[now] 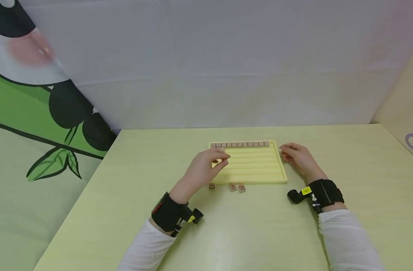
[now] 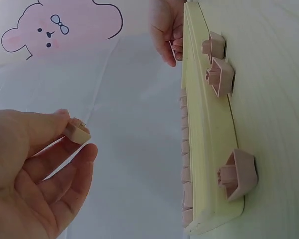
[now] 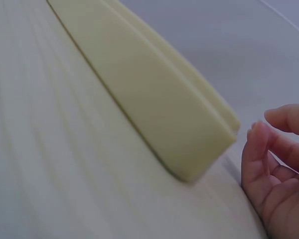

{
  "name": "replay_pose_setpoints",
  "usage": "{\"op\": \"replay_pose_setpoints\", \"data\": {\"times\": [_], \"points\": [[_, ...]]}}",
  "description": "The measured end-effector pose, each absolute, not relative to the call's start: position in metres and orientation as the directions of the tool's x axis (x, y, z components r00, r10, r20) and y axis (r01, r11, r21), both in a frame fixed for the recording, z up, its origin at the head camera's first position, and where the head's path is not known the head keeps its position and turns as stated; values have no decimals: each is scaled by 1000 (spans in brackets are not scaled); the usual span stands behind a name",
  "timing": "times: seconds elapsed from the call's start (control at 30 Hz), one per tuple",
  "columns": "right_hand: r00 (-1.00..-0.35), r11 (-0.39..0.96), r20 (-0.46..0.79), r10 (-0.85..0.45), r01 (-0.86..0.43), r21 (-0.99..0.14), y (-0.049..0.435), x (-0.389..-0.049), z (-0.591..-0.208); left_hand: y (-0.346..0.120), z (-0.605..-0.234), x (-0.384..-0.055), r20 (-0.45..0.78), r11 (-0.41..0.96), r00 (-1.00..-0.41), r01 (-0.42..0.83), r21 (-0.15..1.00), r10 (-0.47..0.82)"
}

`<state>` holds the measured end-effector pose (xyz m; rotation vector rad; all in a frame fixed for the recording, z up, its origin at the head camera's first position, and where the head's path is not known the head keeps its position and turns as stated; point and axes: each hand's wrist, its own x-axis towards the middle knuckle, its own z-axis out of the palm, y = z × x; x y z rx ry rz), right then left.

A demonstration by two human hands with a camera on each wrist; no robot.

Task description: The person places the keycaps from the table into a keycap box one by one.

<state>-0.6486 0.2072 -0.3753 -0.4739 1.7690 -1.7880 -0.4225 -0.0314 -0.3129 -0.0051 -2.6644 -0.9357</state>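
Note:
My left hand [image 1: 206, 165] is raised over the left part of a pale yellow tray [image 1: 283, 174] and pinches a pinkish keycap [image 2: 77, 132] between thumb and fingertip. The keycap's hollow underside with its stem partly shows in the left wrist view. Along the tray's back slot runs a row of keycaps [image 1: 245, 144]. Three more lie on the table at the tray's front edge: one keycap [image 1: 211, 186] at the left and a close pair [image 1: 237, 188] further right. Beside the tray's right edge, my right hand [image 1: 299, 160] rests loosely curled, holding nothing.
The tray stands on a light table [image 1: 260, 233] with a pale wall [image 1: 226, 94] behind it. Ridges divide the tray into several slots. A panel with cartoon prints [image 1: 57, 113] borders the table on the left; another panel [image 1: 403, 109] stands at the right.

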Motion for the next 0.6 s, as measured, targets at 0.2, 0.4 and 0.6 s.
{"op": "replay_pose_setpoints", "data": {"times": [0.2, 0.4, 0.6], "points": [[-752, 51, -144, -644, 146, -988, 202, -662, -376, -40, -316, -436, 321, 753, -933, 96, 651, -159], [-748, 81, -149, -646, 127, -989, 199, -678, -370, -48, -316, -466, 248, 754, -947, 8, 657, -206], [-744, 122, -154, -651, 99, -988, 194, -693, -359, -55, -309, -503, 184, 781, -950, -88, 618, -252]]}}
